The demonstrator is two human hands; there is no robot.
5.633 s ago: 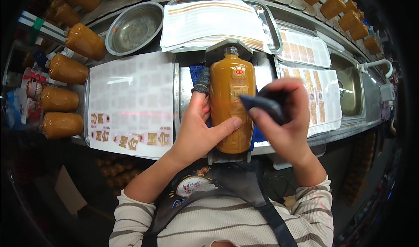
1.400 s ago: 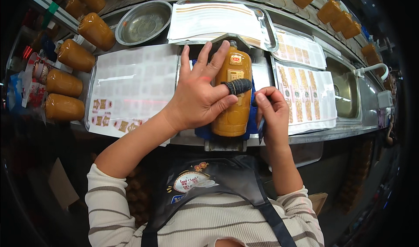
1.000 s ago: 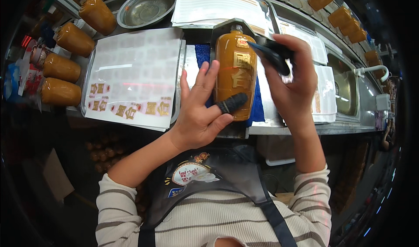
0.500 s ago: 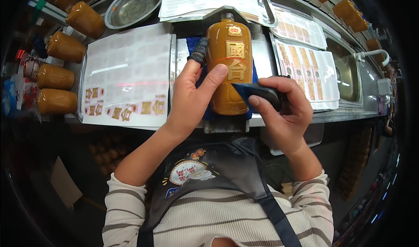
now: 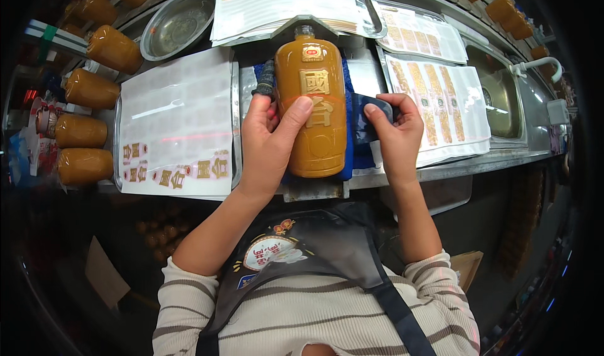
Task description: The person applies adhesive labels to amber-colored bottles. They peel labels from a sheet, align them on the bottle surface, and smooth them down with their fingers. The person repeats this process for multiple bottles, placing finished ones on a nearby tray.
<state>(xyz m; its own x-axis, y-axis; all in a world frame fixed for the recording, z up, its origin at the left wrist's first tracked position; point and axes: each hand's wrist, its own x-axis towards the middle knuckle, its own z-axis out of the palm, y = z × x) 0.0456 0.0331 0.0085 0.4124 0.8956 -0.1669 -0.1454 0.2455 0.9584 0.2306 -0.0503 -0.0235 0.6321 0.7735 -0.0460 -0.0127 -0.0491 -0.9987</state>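
Lying on its side on a blue pad (image 5: 353,143) in the middle of the steel worktop (image 5: 453,167), the amber flat-sided bottle (image 5: 313,113) points its neck away from the person, its front face with gold characters turned up. The left hand (image 5: 269,143) rests on the bottle's left flank – thumb stretched across the face beside the lower character, fingers curled round the edge, so the hand is closed on the bottle and steadies it. The right hand (image 5: 391,124) is just beside the bottle's right edge, fingers pinched together on a small dark blue pad-like tool (image 5: 372,113); whether that tool touches the glass cannot be told.

To do this well, I judge that the left hand should keep the bottle from rolling while the thumb stays off the gold characters, and that the tool should press flat and move evenly along the face – no dragging across a fresh edge.

Left of the bottle lies a tray with a backing sheet (image 5: 173,120), mostly stripped, a row of gold stickers left along its near edge. Right of it lie sheets of gold label strips (image 5: 440,98). Further out: a steel bowl (image 5: 179,22), more amber bottles (image 5: 88,129) laid along the left side, and a sink (image 5: 503,98) at the right.
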